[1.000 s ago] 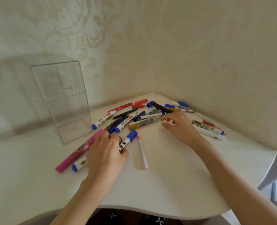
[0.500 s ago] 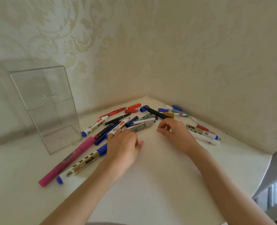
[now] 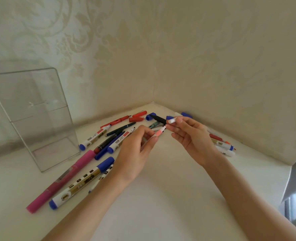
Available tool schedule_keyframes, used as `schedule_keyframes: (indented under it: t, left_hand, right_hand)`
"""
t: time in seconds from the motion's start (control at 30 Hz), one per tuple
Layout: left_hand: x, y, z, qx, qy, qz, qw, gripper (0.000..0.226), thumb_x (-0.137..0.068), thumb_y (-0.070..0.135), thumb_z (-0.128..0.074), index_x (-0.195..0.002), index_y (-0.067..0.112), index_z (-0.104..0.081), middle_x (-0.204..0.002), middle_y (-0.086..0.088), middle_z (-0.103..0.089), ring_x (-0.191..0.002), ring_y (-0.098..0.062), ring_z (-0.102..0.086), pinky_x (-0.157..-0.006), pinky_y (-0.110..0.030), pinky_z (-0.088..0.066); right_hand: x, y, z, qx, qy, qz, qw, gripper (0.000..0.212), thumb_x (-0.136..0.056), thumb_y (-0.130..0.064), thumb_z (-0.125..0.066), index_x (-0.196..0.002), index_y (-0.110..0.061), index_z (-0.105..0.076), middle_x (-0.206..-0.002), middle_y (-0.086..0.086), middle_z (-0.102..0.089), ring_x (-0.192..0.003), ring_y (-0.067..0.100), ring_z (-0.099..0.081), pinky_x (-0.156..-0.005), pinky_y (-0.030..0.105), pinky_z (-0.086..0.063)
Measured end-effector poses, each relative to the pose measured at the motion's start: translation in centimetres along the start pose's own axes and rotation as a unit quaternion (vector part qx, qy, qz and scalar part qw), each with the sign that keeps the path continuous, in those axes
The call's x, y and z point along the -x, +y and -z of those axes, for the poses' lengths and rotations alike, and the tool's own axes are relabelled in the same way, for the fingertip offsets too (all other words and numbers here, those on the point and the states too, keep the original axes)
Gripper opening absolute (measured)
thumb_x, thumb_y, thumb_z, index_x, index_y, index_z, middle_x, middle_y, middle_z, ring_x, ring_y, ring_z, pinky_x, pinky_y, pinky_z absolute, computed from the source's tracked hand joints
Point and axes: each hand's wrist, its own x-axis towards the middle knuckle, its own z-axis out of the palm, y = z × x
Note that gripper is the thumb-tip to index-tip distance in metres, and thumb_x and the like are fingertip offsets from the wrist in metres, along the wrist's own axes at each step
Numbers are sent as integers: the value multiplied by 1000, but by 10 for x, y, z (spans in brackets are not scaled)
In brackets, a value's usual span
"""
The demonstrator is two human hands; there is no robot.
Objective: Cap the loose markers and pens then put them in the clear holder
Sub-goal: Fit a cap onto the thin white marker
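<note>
My left hand [image 3: 136,150] holds a thin white pen with a pink band [image 3: 158,133], its tip pointing up and right. Just beyond that tip, my right hand [image 3: 192,136] pinches a small white cap [image 3: 172,121] between thumb and fingers; cap and tip are a short gap apart. Both hands hover above the white table [image 3: 161,197]. Several loose markers and pens lie in the corner, among them a black pen [image 3: 158,119] and a red pen [image 3: 116,121]. The clear holder [image 3: 30,117] stands upright and empty at the left.
A long pink marker [image 3: 63,180] and a gold-banded blue-capped marker [image 3: 81,183] lie near the front left. More markers [image 3: 223,146] lie along the right wall behind my right hand. Loose blue and red caps sit by the corner. The table edge drops off at the right.
Both hands lifted off the table. My left hand picked up the thin pink-banded pen, my right hand picked up the small white cap, and they came together. The camera turned right.
</note>
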Motion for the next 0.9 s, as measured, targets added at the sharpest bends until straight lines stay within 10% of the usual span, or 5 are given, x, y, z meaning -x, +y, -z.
schedule_keyframes:
  t: [0.9]
  left_hand:
    - [1, 4, 7, -37, 19, -17, 999, 9, -88, 27, -55, -90, 18, -58, -70, 7, -54, -56, -5, -44, -51, -14, -36]
  right_hand:
    - [4, -2, -6, 103, -65, 56, 991, 14, -74, -4, -64, -88, -7, -65, -73, -1, -67, -67, 8, -60, -62, 18, -48]
